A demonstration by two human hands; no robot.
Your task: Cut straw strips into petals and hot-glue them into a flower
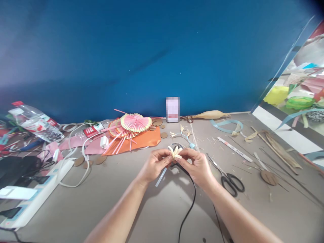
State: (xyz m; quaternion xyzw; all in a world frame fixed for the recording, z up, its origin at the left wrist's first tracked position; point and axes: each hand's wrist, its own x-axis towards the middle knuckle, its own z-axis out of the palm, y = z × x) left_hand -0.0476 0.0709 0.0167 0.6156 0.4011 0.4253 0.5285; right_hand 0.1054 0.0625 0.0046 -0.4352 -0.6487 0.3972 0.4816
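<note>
Between my two hands is a small cream-coloured flower (174,152) with narrow petals spread outward. My left hand (157,164) pinches it from the left, thumb against fingertips. From the other side my right hand (196,164) also has its fingers closed on the flower. Partly hidden behind and below them is a dark tool with a black cord (192,199); its kind cannot be made out. A translucent stick (161,178) juts out under my left hand. Just beyond lies a sprig of similar small flowers (184,132) with a pale blue stem.
Black-handled scissors (229,182) and a white marker (234,149) lie to the right, near dried husks (279,152) and thin wires. Pink paper fans (136,122) rest on orange paper (152,139). At left are plastic bottles (37,123) and a power strip (37,199) with cables.
</note>
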